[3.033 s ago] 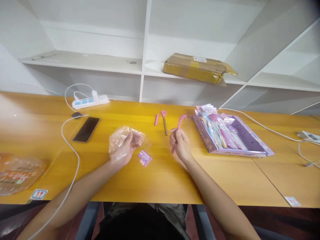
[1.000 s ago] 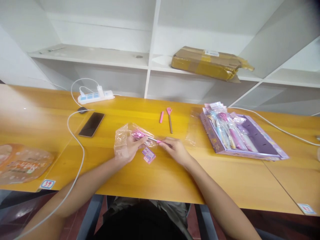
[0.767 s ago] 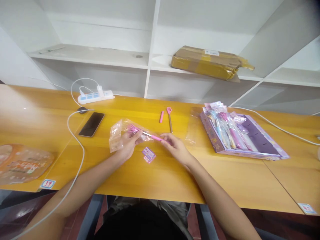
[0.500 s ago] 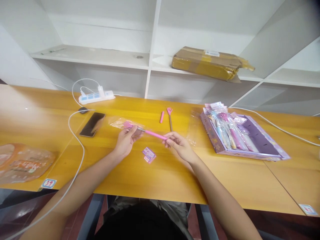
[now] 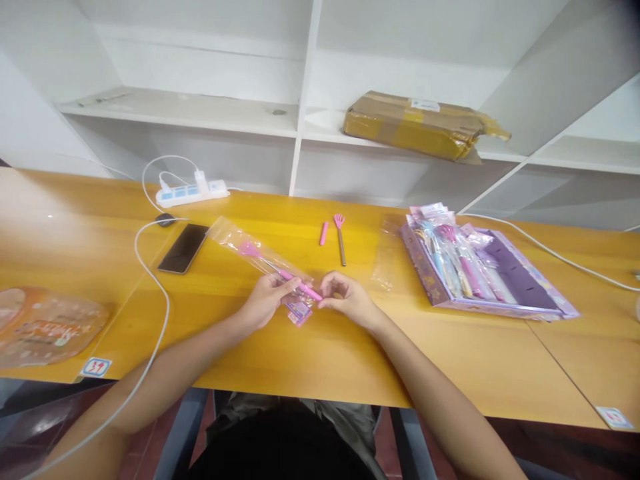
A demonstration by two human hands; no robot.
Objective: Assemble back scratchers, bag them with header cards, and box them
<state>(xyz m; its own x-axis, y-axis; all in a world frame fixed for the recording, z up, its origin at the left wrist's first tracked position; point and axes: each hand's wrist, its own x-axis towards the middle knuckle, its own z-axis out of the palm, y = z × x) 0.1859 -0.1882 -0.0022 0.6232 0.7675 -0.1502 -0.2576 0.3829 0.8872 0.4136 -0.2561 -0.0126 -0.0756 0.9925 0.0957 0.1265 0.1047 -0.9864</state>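
Observation:
A pink back scratcher with a thin metal shaft and a claw head lies slantwise inside a clear plastic bag. My left hand is closed around its pink handle through the bag. At the handle's lower end, the thumb and fingers of my right hand pinch the tip near the bag's edge. A small purple-pink card sits just below, partly covered by the bag. Beyond my hands lie a second back scratcher, without a grip on its metal shaft, and a loose pink handle sleeve.
On the right, a purple display box holds several bagged scratchers; an empty clear bag lies beside it. Leftward are a phone, a power strip, a white cable and an orange package. A taped carton rests on the shelf.
The scratcher has slid deeper into the bag, its claw now well inside. My left hand has moved from the shaft down to the handle, closer to my right hand.

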